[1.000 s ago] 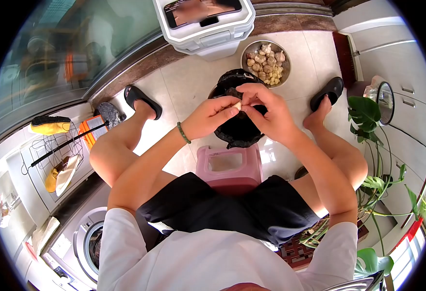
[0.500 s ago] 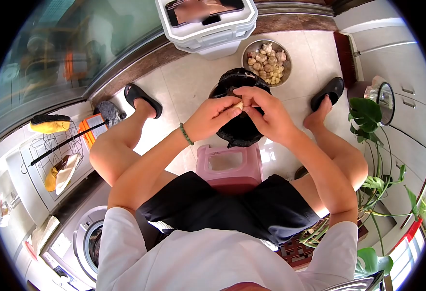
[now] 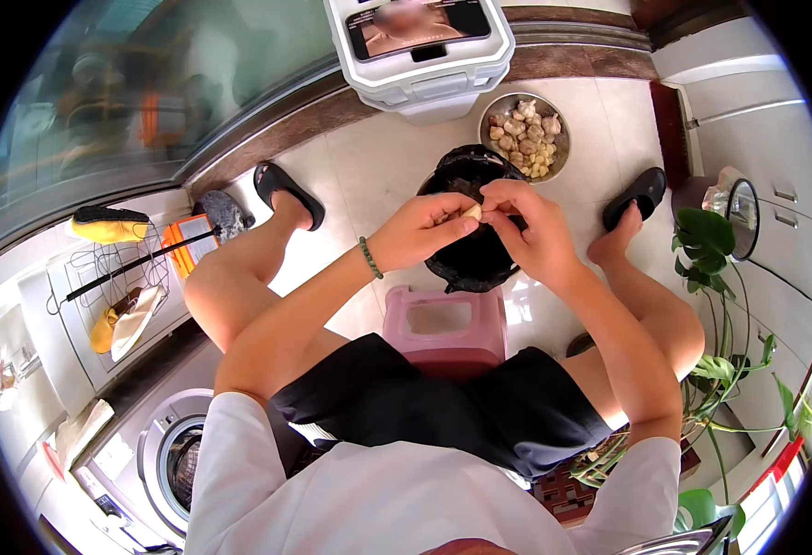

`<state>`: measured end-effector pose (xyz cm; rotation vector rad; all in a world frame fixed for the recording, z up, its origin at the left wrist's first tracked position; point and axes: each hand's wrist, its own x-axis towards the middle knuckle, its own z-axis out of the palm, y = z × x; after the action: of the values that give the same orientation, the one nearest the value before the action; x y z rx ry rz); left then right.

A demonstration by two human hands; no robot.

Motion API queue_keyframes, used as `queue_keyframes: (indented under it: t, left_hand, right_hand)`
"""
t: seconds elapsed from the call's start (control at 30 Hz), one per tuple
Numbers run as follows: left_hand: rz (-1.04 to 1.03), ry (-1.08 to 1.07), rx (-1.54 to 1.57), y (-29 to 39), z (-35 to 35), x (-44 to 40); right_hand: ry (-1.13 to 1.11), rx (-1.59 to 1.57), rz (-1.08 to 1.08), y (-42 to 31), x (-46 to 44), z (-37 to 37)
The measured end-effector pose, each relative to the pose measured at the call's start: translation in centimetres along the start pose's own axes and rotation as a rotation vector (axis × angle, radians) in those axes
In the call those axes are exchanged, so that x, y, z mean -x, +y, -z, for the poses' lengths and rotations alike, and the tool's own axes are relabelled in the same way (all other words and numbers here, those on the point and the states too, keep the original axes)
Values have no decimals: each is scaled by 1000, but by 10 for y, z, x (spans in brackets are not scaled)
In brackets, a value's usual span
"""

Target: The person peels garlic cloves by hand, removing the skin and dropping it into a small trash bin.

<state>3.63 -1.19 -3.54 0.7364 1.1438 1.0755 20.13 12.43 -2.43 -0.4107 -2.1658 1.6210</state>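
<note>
A pale garlic clove (image 3: 473, 212) is pinched between the thumb and fingers of my left hand (image 3: 424, 229), which has a green bead bracelet at the wrist. My right hand (image 3: 537, 233) is closed at the clove's right end, thumb and fingertips together; any bit of skin between them is too small to make out. Both hands hover above a bin lined with a black plastic bag (image 3: 472, 268). Beyond it on the floor, a metal bowl (image 3: 567, 153) holds several garlic bulbs (image 3: 524, 128) and peeled cloves (image 3: 539, 166).
A pink plastic stool (image 3: 446, 344) stands between my legs. At the back, a phone (image 3: 418, 28) lies on a grey-white lidded box (image 3: 429, 81). Leafy plants (image 3: 706, 239) and white cabinets (image 3: 776, 171) are on the right; a washing machine (image 3: 176, 462) and a shoe rack are on the left.
The whole view has shifted slightly, so everything sits a little lower and further right. Both hands stay together at the clove, with the right fingers slightly repositioned.
</note>
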Motion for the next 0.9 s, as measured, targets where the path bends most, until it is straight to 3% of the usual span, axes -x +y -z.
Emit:
queue_keyframes:
  t: [0.27, 0.47, 0.63, 0.9]
  left_hand:
    - [55, 18, -29, 5, -1, 0]
    - [97, 11, 99, 4, -2, -2]
    - [60, 130, 198, 0, 3, -4]
    - [38, 89, 323, 6, 8, -3]
  right_hand:
    - [-42, 58, -10, -3, 2, -1]
    - [-105, 100, -38, -5, 3, 0]
    - [-111, 109, -23, -7, 5, -4]
    - [-206, 96, -99, -5, 10, -6]
